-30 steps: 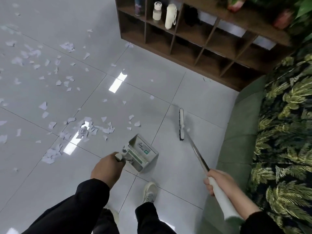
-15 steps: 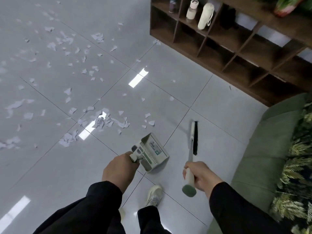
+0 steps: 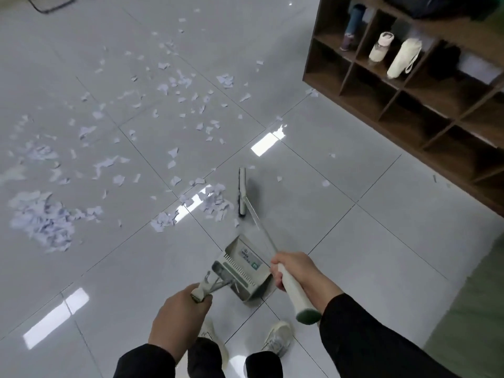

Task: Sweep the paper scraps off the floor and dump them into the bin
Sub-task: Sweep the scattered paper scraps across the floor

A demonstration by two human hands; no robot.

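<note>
White paper scraps [image 3: 169, 105] lie scattered over the grey tiled floor, with a bigger heap [image 3: 43, 219] at the left and a small pile [image 3: 215, 203] beside the broom head. My left hand [image 3: 178, 320] grips the handle of a grey dustpan [image 3: 242, 268] that stands on the floor in front of my feet. My right hand [image 3: 297, 271] grips the white handle of a broom [image 3: 242, 192], whose dark bristle head rests on the floor just right of the small pile. No bin is in view.
A dark wooden cubby shelf [image 3: 409, 105] stands at the upper right with bottles [image 3: 403, 58] in it. A green surface [image 3: 469, 323] fills the lower right corner. My two shoes [image 3: 275, 339] stand just behind the dustpan.
The broom head has swung left and forward, from right of the dustpan to beside the small scrap pile. The view has shifted left, showing more scattered scraps.
</note>
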